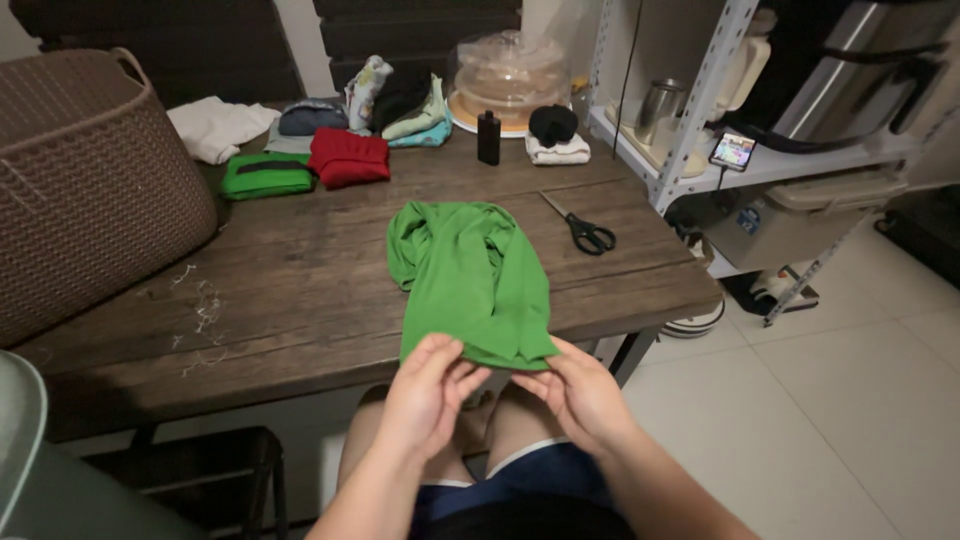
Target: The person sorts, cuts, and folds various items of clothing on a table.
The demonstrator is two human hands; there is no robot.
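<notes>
The near hem of a green garment [470, 275] is being pinched by the left hand [425, 395] and the right hand [580, 390], both closed on the cloth, at the table's [300, 300] near edge. The rest is lying bunched on the wood beyond the fingers. It could probably be dragged off the edge by a pull (most is unsupported by any grip). Scissors [583, 232] are lying beyond the right hand, a basket [90, 190] far left; bare wood is lying between.
</notes>
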